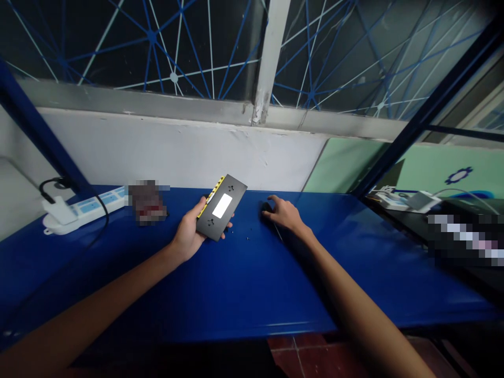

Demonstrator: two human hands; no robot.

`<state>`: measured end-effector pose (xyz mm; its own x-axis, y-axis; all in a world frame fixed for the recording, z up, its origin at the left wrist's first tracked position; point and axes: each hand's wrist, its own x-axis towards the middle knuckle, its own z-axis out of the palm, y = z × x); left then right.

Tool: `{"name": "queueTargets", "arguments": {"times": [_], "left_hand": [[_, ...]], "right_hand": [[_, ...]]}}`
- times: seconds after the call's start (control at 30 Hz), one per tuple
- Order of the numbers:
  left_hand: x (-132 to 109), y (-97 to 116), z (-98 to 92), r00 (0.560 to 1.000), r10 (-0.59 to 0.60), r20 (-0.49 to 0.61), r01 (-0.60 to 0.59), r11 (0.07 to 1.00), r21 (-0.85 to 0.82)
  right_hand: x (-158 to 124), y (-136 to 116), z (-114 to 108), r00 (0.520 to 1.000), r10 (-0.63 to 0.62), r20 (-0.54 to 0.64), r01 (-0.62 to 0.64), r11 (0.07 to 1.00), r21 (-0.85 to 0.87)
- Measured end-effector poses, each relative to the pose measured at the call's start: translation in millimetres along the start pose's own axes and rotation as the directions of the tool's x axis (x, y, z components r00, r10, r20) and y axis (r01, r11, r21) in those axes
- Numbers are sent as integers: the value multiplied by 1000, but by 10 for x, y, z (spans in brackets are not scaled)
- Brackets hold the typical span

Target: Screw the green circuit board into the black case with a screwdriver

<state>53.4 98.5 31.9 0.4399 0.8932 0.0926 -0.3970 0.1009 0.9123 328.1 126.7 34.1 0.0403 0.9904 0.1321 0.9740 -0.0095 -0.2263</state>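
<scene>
A flat black network switch [233, 202] is tilted up above the blue table, held along its left edge and from beneath by my left hand [191, 231]. Its face has a white label and two dark slotted openings, and yellow ports line the upper left edge. Over on the right, my right hand [285, 214] rests low at the table with thumb and fingers around the dark handle of a screwdriver [266, 209]. The thin shaft points toward me, partly beside the wrist. Tiny screws [248, 239] lie on the table between my hands.
A white power strip [84, 210] with a plugged-in adapter and black cable lies at the left. Beside it is a blurred dark red item [147, 203]. White devices [419, 201] and cables sit at the far right. Behind the blue table [228, 299] are a wall and windows.
</scene>
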Motion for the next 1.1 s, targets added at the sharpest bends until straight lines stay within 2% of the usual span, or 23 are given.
{"name": "queueTargets", "arguments": {"times": [0.13,0.27,0.33,0.4,0.43,0.5,0.57,0.63,0.7,0.8,0.93,1.0,1.03,1.07,1.1], "left_hand": [[11,19,-16,1000,-6,13,7,998,-56],[1,68,-20,999,-24,-23,22,998,-61],[-9,90,-11,998,-19,-68,16,999,-52],[-11,97,7,993,2,-120,-8,998,-56],[-8,92,18,990,10,-144,-19,998,-63],[4,67,41,980,24,-196,-39,997,-72],[16,30,62,967,39,-253,-56,997,-60],[18,-5,82,954,62,-292,-72,997,-27],[5,-27,105,956,80,-284,-79,997,16],[-21,-30,141,975,100,-198,-86,993,78],[10,20,84,988,130,-76,-114,976,186],[60,51,-15,973,219,-67,-178,906,384],[85,62,-72,943,319,-96,-217,806,551],[105,65,-126,897,427,-116,-214,647,732],[119,60,-170,867,491,-90,-162,448,879]], "right_hand": [[-31,-38,12,999,-42,31,44,996,-76],[-50,-66,-78,996,-19,-91,14,998,-55],[-94,-150,-151,981,-17,-192,28,998,55],[-176,-298,-208,970,-29,-240,92,961,259],[-230,-392,-221,972,-59,-228,146,911,385],[-347,-592,-208,973,-156,-169,229,735,638],[-448,-770,-158,971,-220,-90,202,564,800],[-512,-890,-101,976,-213,-53,145,445,884],[-536,-945,-65,981,-190,-30,93,331,939],[-530,-952,-58,981,-192,-4,46,212,976],[-501,-934,-93,981,-195,-17,50,162,985],[-474,-914,-118,985,-165,-42,68,154,986],[-455,-896,-132,989,-132,-63,84,156,984],[-433,-872,-146,992,-95,-86,100,158,982],[-407,-842,-162,993,-51,-111,118,159,980]]}}
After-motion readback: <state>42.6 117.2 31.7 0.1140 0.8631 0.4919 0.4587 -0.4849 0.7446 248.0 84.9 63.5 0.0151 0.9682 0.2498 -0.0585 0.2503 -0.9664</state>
